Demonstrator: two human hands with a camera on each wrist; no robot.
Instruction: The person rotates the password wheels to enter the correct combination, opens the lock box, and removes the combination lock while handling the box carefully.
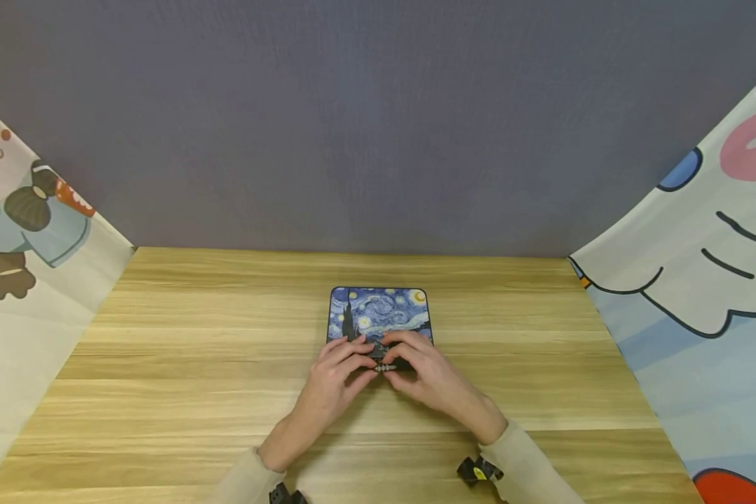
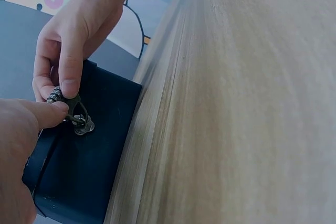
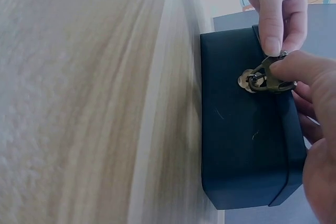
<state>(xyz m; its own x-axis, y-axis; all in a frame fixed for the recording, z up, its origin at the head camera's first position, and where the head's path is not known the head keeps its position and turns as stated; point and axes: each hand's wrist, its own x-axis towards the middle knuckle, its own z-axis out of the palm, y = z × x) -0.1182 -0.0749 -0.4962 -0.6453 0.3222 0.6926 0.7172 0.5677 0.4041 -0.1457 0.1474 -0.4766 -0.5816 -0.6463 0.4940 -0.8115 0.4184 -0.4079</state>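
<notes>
A dark box has a swirling blue night-sky painting on its lid. On its front wall sits a round metal clasp plate. A small bronze-coloured combination padlock hangs by its shackle at that plate, with ridged dials along one side. My left hand pinches one end of the padlock, thumb in front. From the other side my right hand grips it too, its thumb on the lock body. Fingertips of both hands hide part of the lock.
Around the box spreads a wood-grain table. A grey panel rises behind it. Cartoon-printed curtains hang at the left and right sides. Dark wrist cameras sit at both sleeves.
</notes>
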